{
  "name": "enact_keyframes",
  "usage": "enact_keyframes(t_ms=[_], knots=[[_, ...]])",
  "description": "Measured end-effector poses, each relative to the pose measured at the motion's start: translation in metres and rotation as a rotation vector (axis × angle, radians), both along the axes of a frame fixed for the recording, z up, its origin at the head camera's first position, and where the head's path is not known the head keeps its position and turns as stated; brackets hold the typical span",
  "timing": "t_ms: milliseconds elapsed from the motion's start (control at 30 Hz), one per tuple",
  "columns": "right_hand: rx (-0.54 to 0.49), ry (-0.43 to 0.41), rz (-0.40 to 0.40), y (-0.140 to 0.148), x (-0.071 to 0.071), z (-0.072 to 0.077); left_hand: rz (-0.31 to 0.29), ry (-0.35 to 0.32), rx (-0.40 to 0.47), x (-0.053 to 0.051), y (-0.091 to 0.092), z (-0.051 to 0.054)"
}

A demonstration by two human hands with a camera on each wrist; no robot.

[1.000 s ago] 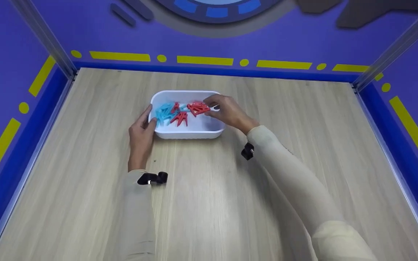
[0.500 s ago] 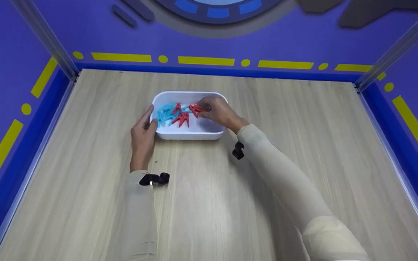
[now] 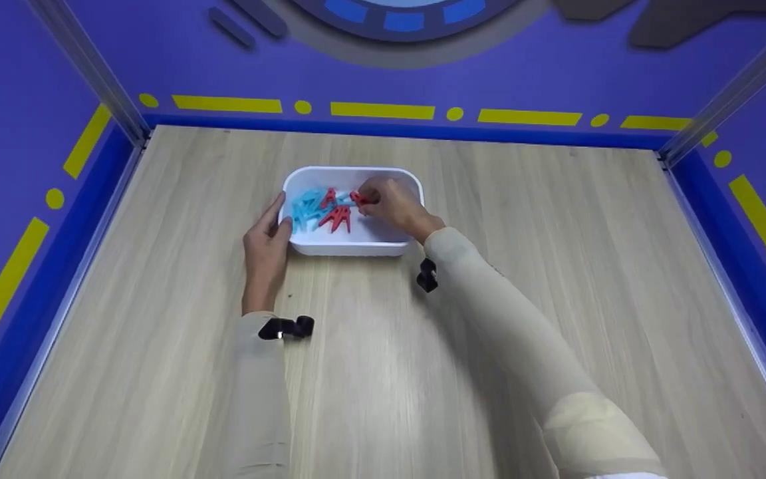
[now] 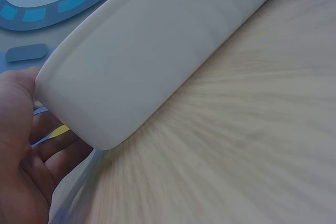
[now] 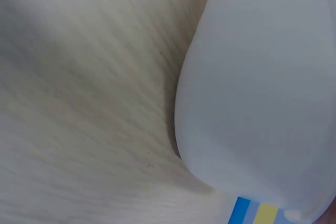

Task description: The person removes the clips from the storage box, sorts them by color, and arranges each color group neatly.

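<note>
A white plastic basin point(image 3: 350, 249) sits on the table with small clothespins in it. Light-blue clothespins point(image 3: 308, 203) are heaped at its left end. Red clothespins point(image 3: 336, 218) lie beside them, near the middle. My left hand point(image 3: 265, 249) grips the basin's left end, thumb at the rim and fingers along the outer wall; the left wrist view shows this hand point(image 4: 23, 145) at the basin's corner. Inside the basin, my right hand point(image 3: 393, 205) has its fingers curled over a red clothespin point(image 3: 358, 198), pinching it. Those fingers partly hide it.
The wood-grain table point(image 3: 370, 359) spreads around the basin. Blue-purple panels point(image 3: 383, 80) with yellow markings stand at the back and both sides. Metal posts point(image 3: 94, 66) mark the back corners. In the right wrist view the basin's outer wall point(image 5: 257, 93) fills much of the frame.
My right hand has moved left and farther into the basin, its fingers drawing together over the red clothespins. My left hand keeps its hold on the basin.
</note>
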State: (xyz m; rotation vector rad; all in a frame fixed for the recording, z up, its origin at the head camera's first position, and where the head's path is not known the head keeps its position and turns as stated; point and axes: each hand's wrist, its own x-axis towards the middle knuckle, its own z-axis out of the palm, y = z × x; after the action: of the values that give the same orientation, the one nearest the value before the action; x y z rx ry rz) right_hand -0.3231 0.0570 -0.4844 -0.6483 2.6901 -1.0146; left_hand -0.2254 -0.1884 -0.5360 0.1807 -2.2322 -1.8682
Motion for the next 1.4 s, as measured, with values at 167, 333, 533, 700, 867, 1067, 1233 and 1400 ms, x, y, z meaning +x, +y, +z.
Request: enact_keyframes(t_ms=[167, 333, 533, 700, 867, 1067, 1233, 1400], knots=[[0.020, -0.008, -0.016, -0.0012, -0.0011, -0.0002, 0.001, 0.011, -0.014, -0.0003, -0.0004, -0.0003], [0.054, 0.015, -0.013, -0.0035, -0.0003, -0.0022, 0.005, 0.013, -0.014, -0.0006, -0.0011, -0.0019], [0.054, 0.035, 0.007, -0.0033, 0.0009, -0.0020, 0.008, 0.026, -0.006, -0.0003, -0.0009, -0.0017], [0.086, 0.047, -0.006, -0.0026, 0.0012, -0.0003, 0.015, 0.026, 0.003, -0.0003, 0.0004, -0.0011], [0.132, 0.051, 0.010, -0.0033, 0.0015, 0.0007, 0.018, 0.022, 0.004, -0.0008, 0.0007, -0.0010], [0.147, 0.050, 0.044, -0.0032, 0.0013, 0.0008, 0.019, 0.025, 0.009, -0.0013, 0.0000, 0.0008], [0.160, 0.041, 0.054, -0.0037, 0.0022, 0.0006, 0.013, 0.013, 0.004, 0.0006, -0.0005, 0.0017], [0.189, 0.024, 0.030, -0.0050, 0.0046, 0.0008, 0.006, -0.002, 0.015, -0.0004, 0.0000, -0.0002]])
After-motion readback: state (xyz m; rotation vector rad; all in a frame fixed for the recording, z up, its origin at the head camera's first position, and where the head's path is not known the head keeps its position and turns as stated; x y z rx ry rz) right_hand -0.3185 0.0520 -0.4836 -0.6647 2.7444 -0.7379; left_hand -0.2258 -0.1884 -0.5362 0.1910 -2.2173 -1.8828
